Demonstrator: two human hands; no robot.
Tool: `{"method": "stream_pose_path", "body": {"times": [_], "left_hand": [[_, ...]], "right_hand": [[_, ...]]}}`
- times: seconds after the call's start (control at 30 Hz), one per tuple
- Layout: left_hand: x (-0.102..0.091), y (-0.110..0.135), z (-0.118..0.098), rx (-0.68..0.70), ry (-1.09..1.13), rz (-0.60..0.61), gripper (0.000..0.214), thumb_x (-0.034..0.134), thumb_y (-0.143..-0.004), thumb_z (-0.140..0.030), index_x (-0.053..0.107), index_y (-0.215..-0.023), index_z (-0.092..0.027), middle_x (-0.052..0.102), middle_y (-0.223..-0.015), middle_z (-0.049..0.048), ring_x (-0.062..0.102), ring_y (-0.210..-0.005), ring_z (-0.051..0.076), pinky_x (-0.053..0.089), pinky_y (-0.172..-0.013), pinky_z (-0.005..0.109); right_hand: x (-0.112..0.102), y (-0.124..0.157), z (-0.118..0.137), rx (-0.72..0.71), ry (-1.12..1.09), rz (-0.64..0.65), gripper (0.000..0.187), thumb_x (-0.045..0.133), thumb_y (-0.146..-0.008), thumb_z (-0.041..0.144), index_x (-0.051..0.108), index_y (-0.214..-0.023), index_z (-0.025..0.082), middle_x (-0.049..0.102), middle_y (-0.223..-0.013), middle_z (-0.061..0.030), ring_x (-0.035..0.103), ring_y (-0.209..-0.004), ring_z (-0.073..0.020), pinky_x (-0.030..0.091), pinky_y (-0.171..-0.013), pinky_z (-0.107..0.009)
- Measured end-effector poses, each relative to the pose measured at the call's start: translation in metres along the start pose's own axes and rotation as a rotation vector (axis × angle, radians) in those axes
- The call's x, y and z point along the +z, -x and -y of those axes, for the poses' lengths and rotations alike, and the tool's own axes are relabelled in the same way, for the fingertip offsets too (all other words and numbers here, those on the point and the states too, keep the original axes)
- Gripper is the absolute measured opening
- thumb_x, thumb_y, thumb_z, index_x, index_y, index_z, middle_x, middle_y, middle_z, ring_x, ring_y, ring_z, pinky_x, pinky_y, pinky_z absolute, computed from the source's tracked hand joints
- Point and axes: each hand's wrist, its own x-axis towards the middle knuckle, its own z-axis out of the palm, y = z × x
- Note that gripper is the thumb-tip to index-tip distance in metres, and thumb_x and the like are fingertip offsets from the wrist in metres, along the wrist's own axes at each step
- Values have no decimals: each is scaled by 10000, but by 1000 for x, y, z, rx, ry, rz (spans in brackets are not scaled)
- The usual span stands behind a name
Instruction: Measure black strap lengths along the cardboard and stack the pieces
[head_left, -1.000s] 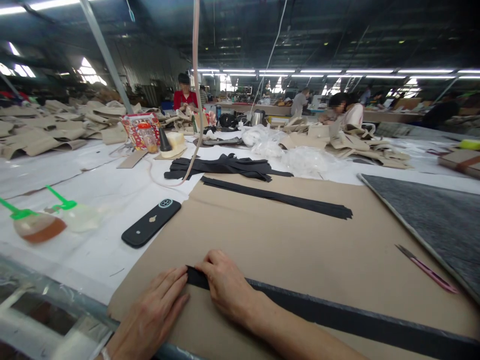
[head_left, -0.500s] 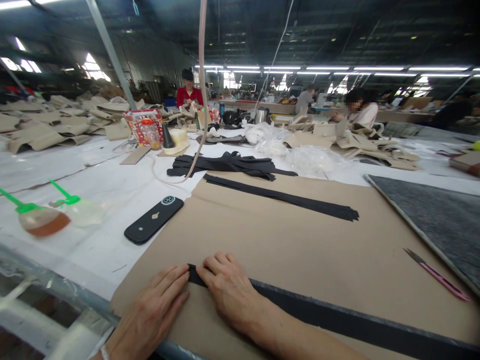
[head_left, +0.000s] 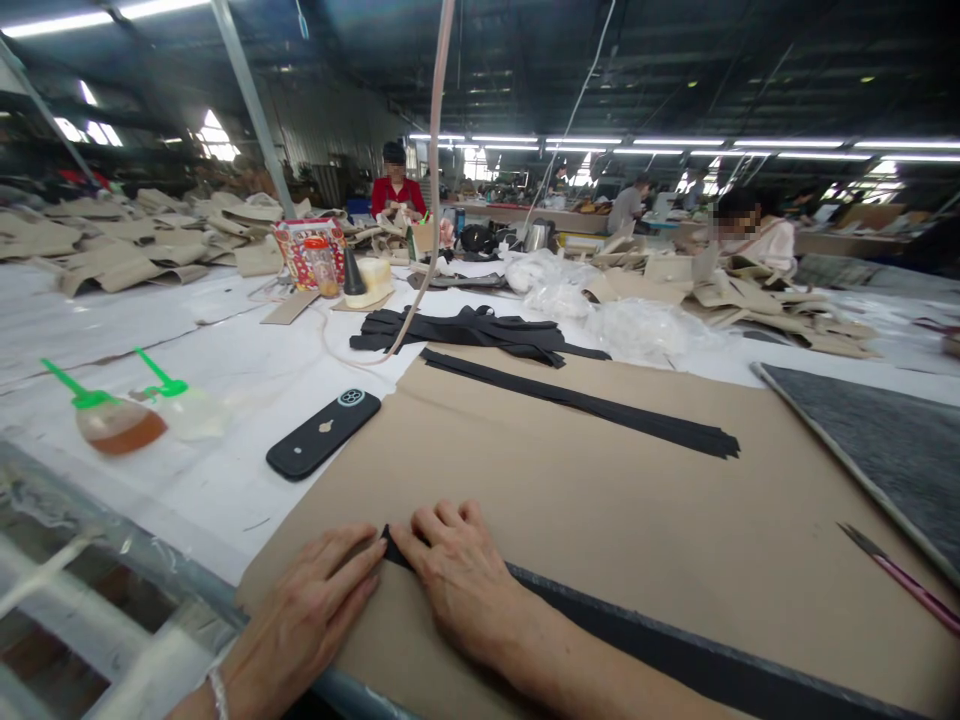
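Note:
A long black fabric strip lies along the near side of a tan sheet, running off at the lower right. Its left end comes to a small point between my two hands. My right hand is closed over the strip near that end, curled fingers pressing it down and hiding part of it. My left hand rests on the tan sheet, fingers stretched out and close together, with the tips touching the strip's end. More black strips lie in a flat bundle farther back on the sheet.
Thread snips with pink handles lie at right, near a grey felt panel. A phone and two green-spouted bottles are at left. Behind sit a black strip pile and a hanging hose. Co-workers sit farther off.
The view has shifted slightly, so the scene sits farther right. The strip's left end now shows as a pointed tip rather than a flat edge. Both hands stay at that end.

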Motion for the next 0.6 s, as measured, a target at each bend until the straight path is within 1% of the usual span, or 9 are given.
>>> {"method": "stream_pose_path", "body": {"times": [0.1, 0.2, 0.33, 0.37, 0.43, 0.53, 0.6], "left_hand": [[-2, -3, -1, 1, -16, -13, 349, 499, -891, -291, 554, -1235, -272, 574, -1270, 41, 554, -1141, 174, 473, -963, 293], [-3, -7, -2, 62, -51, -20, 361, 493, -888, -263, 543, -1246, -253, 572, -1293, 30, 539, -1168, 171, 448, -986, 288], [-2, -10, 0, 132, -114, -40, 359, 498, -876, -244, 542, -1232, -233, 582, -1294, 14, 523, -1189, 163, 433, -983, 278], [-2, -11, 0, 143, -120, -35, 358, 497, -875, -241, 542, -1230, -233, 583, -1294, 12, 518, -1195, 161, 428, -983, 276], [-2, -13, 2, 176, -126, -20, 345, 493, -878, -236, 545, -1219, -234, 593, -1281, 8, 515, -1197, 156, 421, -982, 276], [-4, -16, 4, 233, -140, 15, 311, 488, -882, -231, 559, -1185, -232, 606, -1260, 5, 520, -1186, 149, 414, -981, 276], [-6, -17, 6, 257, -146, 39, 298, 496, -877, -238, 566, -1167, -237, 612, -1250, 1, 531, -1170, 150, 413, -978, 279]], "right_hand": [[0, -3, 1, 10, 1, 21, 345, 406, -906, 138, 429, -1235, 241, 523, -1058, -59, 431, -979, -233, 341, -860, -432], [-1, -5, 1, 9, 5, 25, 386, 416, -877, 125, 420, -1245, 241, 518, -1059, -63, 429, -994, -245, 347, -874, -448], [-3, 0, -3, 21, -11, 9, 506, 545, -759, 146, 406, -1244, 184, 515, -1076, -80, 433, -970, -243, 367, -876, -416], [-3, 2, -4, 33, -6, 0, 505, 564, -738, 147, 419, -1221, 166, 514, -1074, -85, 434, -962, -240, 372, -875, -404], [-3, 8, -8, 38, 22, -19, 393, 568, -743, 142, 470, -1124, 151, 517, -1043, -87, 438, -936, -232, 382, -858, -374], [-2, 16, -14, -19, 81, -41, 127, 507, -838, 116, 513, -957, 159, 522, -951, -67, 446, -866, -205, 395, -792, -320], [-2, 20, -19, -74, 115, -49, 69, 473, -889, 108, 516, -912, 158, 520, -906, -52, 447, -826, -189, 396, -763, -297]]}}
